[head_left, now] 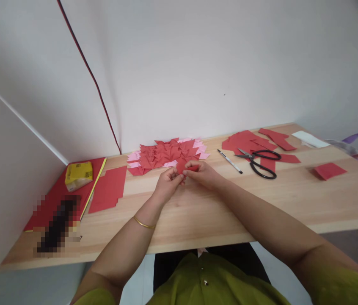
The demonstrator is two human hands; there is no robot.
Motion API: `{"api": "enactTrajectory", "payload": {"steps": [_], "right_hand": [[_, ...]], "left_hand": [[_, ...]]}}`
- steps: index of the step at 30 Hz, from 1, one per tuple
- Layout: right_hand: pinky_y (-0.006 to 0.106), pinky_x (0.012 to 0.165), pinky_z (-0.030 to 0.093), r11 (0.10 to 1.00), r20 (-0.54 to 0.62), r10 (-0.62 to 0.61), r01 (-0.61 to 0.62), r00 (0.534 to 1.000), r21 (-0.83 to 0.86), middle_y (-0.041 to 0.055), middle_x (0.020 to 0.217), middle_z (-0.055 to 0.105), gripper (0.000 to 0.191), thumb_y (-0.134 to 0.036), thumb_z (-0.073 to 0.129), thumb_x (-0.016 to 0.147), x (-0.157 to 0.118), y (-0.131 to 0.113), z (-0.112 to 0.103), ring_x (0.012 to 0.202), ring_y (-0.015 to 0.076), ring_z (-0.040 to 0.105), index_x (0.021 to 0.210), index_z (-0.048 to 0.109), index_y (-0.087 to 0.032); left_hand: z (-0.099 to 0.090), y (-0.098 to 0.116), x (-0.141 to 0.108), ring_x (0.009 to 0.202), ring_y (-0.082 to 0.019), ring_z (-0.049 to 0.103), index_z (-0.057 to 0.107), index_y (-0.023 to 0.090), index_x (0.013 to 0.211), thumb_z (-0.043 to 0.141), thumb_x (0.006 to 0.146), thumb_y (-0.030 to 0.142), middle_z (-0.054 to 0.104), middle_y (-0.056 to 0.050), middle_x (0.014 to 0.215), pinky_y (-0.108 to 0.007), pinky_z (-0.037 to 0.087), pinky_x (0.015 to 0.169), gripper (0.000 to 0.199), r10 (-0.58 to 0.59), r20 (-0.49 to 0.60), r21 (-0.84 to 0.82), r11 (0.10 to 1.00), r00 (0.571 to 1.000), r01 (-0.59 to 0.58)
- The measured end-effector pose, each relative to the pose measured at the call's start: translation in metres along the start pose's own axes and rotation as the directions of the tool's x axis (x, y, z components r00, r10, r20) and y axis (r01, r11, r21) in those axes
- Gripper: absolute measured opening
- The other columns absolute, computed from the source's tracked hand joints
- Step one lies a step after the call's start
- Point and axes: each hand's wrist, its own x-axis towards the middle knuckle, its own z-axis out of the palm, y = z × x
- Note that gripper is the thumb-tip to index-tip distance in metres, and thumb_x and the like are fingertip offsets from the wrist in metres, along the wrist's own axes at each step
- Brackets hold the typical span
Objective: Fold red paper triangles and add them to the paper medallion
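Both hands meet over the middle of the wooden table, holding a small folded piece of red paper (181, 165) between them. My left hand (167, 183) pinches its lower left side with thumb and fingers. From the right, my right hand (202, 173) grips the same piece, fingertips nearly touching those of the left. Its exact folds are too small to make out. Just behind the hands lies a heap of folded red and pink paper pieces (163, 154), pointed at their ends, close to the wall.
Black-handled scissors (251, 156) and a pen (230, 161) lie right of centre, beside red paper scraps (244, 140). A folded red piece (330, 170) sits far right. Red sheets (111, 186), a yellow packet (79, 174) and a blurred-out dark object (59, 224) are at left.
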Motion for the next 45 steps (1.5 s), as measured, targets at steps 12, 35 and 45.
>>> {"api": "enactTrajectory", "payload": {"steps": [12, 35, 45], "right_hand": [[0.026, 0.070, 0.044, 0.998, -0.001, 0.041, -0.041, 0.999, 0.056, 0.0003, 0.072, 0.064, 0.020, -0.037, 0.067, 0.074, 0.001, 0.004, 0.000, 0.071, 0.0137, 0.057, 0.075, 0.061, -0.017], [0.025, 0.068, 0.040, 0.993, -0.016, 0.073, -0.075, 0.997, -0.095, 0.0002, 0.074, 0.066, 0.018, -0.032, 0.066, 0.074, -0.002, -0.005, 0.000, 0.068, 0.0115, 0.056, 0.072, 0.061, -0.016], [0.023, 0.063, 0.037, 0.990, 0.083, 0.054, -0.042, 0.995, -0.136, -0.0004, 0.071, 0.063, 0.024, -0.038, 0.064, 0.076, -0.004, -0.007, -0.001, 0.063, 0.0097, 0.051, 0.074, 0.063, -0.014]], "left_hand": [[-0.004, -0.001, 0.000, 0.058, -0.010, 0.055, 0.060, 0.014, 0.075, 0.069, 0.073, 0.034, 0.064, -0.001, 0.068, -0.022, 0.041, 0.059, 0.022, -0.002, 0.033, 0.096, 0.995, 0.999, -0.001], [-0.007, 0.007, -0.001, 0.053, -0.010, 0.047, 0.055, 0.017, 0.077, 0.057, 0.083, 0.038, 0.053, 0.004, 0.056, -0.023, 0.038, 0.057, 0.022, 0.189, -0.105, 0.261, 0.953, 0.976, -0.156], [-0.011, 0.004, 0.002, 0.059, -0.010, 0.049, 0.065, 0.015, 0.076, 0.066, 0.076, 0.034, 0.060, 0.001, 0.066, -0.023, 0.038, 0.059, 0.019, 0.173, -0.089, 0.223, 0.963, 0.981, -0.149]]}}
